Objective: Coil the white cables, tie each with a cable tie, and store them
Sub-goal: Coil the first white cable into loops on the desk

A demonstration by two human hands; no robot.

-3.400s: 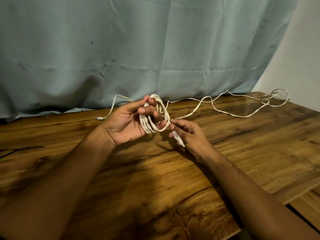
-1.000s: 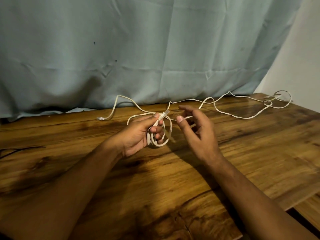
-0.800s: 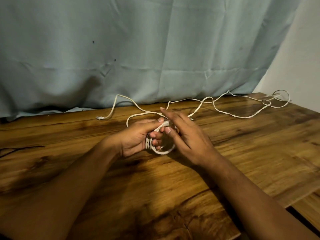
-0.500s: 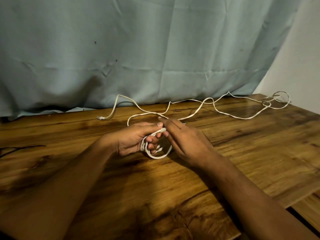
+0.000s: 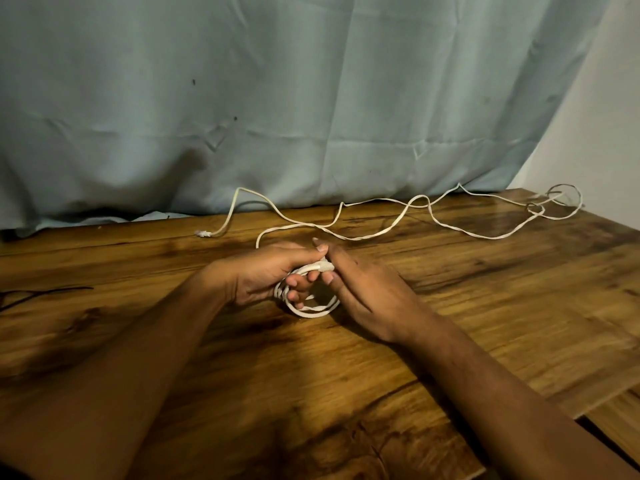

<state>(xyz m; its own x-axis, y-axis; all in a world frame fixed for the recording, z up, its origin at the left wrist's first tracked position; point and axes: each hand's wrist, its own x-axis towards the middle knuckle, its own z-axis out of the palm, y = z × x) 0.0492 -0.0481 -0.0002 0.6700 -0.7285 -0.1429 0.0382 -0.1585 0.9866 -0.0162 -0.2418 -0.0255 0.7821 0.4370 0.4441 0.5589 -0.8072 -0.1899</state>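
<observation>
**Coil (image 5: 311, 311) gripped low on the bench (image 5: 485, 306)**

Clenched round the white loops with the left hand (image 5: 263, 275), fingers curled through. Pinching the plug end (image 5: 325, 266) at the coil's top with the right hand (image 5: 363, 289). Behind, strewn rightward along the bench: loose cable (image 5: 381, 233).

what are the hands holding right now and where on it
The left hand grips the coiled white cable round its loops; the right hand pinches the cable's plug end.

- Dim, warm indoor light, seemingly from overhead; broad soft shadows darken the worktop (image 5: 485, 289) at centre and lower left.
- Faint sheen upper right; overall slightly soft, edges bowed.
</observation>
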